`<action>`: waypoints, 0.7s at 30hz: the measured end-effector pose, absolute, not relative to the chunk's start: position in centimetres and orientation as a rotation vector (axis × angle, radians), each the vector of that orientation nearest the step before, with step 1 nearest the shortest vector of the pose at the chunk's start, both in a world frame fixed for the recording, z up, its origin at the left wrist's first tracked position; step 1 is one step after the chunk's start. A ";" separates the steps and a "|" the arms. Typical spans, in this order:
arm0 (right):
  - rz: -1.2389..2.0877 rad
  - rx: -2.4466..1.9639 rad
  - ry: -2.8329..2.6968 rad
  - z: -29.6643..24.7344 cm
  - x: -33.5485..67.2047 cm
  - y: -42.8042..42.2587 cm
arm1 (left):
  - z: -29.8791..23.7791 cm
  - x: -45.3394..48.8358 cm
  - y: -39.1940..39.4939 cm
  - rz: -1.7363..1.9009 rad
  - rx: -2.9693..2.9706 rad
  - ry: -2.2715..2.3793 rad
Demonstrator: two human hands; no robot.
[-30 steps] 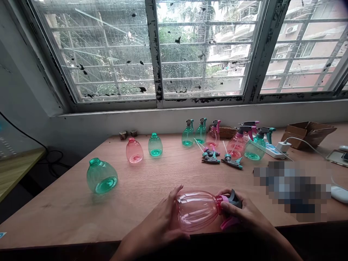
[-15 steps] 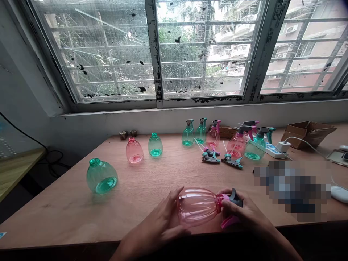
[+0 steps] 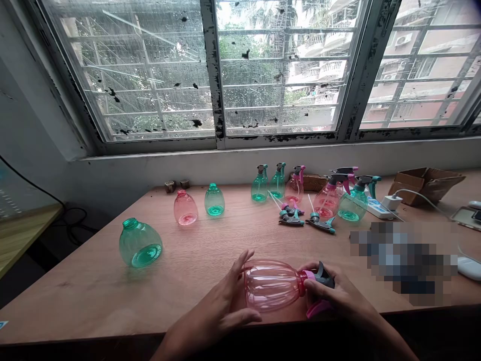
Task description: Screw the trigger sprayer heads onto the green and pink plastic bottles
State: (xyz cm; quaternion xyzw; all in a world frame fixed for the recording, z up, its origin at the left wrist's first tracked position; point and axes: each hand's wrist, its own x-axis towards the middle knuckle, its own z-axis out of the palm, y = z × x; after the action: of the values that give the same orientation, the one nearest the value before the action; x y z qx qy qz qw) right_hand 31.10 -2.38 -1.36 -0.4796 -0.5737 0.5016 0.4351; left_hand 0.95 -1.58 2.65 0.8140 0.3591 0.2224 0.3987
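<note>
Sideways, pink spray bottle (image 3: pixel 271 285) between both hands.

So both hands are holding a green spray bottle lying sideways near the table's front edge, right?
No: the head view shows the bottle is pink, not green. The left hand and right hand do hold it sideways near the front edge of the table.

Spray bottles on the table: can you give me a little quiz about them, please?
1. True or false: the left hand cups the pink bottle, which is turned sideways.
2. Who grips the spray head? A the left hand, B the right hand, C nobody.
3. Fill in: the lidless bottle farthest left is coloured ____.
Key: 1 true; 2 B; 3 green.
</note>
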 end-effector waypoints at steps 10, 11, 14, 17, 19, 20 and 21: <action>1.261 -1.215 -1.479 -1.1 31.1 -2.6 | 2.5 1.1 -1.3 0.568 2.082 0.972; 1.264 -1.213 -1.480 -1.0 31.1 -2.6 | 2.5 1.1 -1.3 0.560 2.084 0.978; 1.288 -1.189 -1.479 -0.7 31.0 -2.7 | 2.8 1.0 -1.3 0.507 2.070 0.979; 1.307 -1.162 -1.478 -0.5 31.0 -2.8 | 3.1 0.9 -1.4 0.479 2.039 0.986; 1.301 -1.163 -1.478 -0.5 31.0 -2.8 | 3.1 1.0 -1.5 0.479 2.022 1.017; 1.301 -1.166 -1.474 -0.6 31.0 -2.7 | 3.1 1.1 -1.5 0.486 2.019 1.030; 1.302 -1.167 -1.467 -0.7 30.9 -2.7 | 2.9 1.1 -1.5 0.491 2.021 1.037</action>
State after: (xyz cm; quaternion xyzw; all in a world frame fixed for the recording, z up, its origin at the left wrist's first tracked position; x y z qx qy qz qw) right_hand 30.95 -2.74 -0.66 -0.4650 -0.5843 0.5187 0.4164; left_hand 1.15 -1.48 2.94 0.7980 0.4094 0.1940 0.3974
